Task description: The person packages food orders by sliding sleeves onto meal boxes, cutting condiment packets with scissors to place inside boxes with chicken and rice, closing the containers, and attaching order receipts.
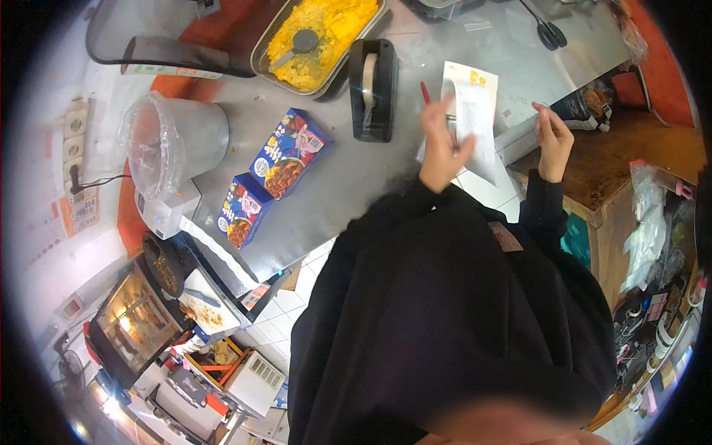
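Observation:
My left hand [440,148] is raised over the near table edge with its fingers apart, at the left side of a long white paper slip [475,115]. Whether it touches the slip is unclear. Under the slip lies a yellow-and-white printed sheet [486,77]. A red pen [425,93] lies just beyond the left fingertips. My right hand [552,141] is to the right of the slip, its fingers loosely bent and slightly apart, with nothing visible in it.
A black tape dispenser [374,89], a tray of yellow food [326,37] and two blue printed boxes [290,152] [243,210] are on the metal table [337,185]. A plastic-lined container [193,136] stands left. Black scissors [550,34] lie at the far right. A wooden surface [630,148] borders the right.

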A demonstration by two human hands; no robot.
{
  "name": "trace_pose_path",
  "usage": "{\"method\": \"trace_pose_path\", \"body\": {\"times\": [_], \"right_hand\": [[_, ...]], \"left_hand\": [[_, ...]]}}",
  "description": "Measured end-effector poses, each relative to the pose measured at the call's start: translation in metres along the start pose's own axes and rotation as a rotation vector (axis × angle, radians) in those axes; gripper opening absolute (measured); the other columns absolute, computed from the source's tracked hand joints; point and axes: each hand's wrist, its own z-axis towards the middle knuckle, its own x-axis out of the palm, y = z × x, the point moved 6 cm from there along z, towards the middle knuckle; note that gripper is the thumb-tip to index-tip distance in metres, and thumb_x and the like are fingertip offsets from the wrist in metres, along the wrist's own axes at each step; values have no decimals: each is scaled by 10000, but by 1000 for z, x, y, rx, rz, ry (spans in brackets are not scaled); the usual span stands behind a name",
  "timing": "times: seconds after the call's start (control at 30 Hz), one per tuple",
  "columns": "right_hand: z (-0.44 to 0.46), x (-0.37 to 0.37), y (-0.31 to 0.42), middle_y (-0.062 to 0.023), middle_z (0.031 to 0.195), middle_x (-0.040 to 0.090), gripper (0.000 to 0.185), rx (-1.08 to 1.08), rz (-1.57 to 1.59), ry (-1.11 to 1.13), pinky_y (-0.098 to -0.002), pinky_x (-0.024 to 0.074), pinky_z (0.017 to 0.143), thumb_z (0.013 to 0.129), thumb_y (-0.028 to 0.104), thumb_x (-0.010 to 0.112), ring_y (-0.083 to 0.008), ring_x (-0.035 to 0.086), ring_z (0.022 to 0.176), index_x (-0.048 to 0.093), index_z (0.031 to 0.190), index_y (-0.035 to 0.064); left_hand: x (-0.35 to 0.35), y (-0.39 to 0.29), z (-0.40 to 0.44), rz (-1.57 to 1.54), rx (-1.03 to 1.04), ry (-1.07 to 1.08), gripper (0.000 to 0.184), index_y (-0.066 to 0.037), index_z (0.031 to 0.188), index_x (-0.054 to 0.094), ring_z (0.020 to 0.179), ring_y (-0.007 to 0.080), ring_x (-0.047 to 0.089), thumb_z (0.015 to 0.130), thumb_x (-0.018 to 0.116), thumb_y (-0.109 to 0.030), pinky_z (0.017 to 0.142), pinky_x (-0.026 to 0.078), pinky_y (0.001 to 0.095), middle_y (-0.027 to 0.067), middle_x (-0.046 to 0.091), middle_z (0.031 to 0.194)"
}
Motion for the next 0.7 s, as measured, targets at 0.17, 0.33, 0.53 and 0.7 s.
{"method": "trace_pose_path", "body": {"times": [0.17, 0.33, 0.53, 0.7], "right_hand": [[23, -14, 10, 60, 626, 445, 205, -21, 24, -51, -165, 233, 452, 822, 145, 548, -18, 337, 521, 623, 965, 18], [40, 28, -12, -43, 704, 611, 392, 25, -206, 283, -206, 414, 555, 745, 181, 622, -74, 531, 609, 538, 1098, 30], [75, 78, -30, -128, 678, 598, 765, -68, -1078, 361, -303, 454, 529, 600, 354, 718, -210, 600, 617, 392, 1207, 22], [89, 52, -61, -160, 683, 582, 613, 166, -666, 655, -248, 443, 441, 643, 440, 672, -183, 605, 637, 493, 985, -36]], "left_hand": [[14, 46, 37, 543, 39, 322, 557, -50, 1205, 394, 1092, 350, 403, 672, 504, 71, 929, 329, 335, 171, 352, 1236], [19, 52, 28, 816, -190, 226, 431, -149, 1106, 536, 1051, 322, 444, 690, 601, -55, 835, 387, 400, 138, 344, 1264], [26, 46, 46, 1315, 24, 144, 352, -158, 994, 593, 994, 304, 432, 650, 665, -169, 820, 362, 376, 110, 393, 1199], [6, 83, 52, 573, -109, -45, 537, -31, 1081, 433, 1027, 344, 408, 615, 691, -96, 860, 343, 395, 174, 434, 1125]]}}
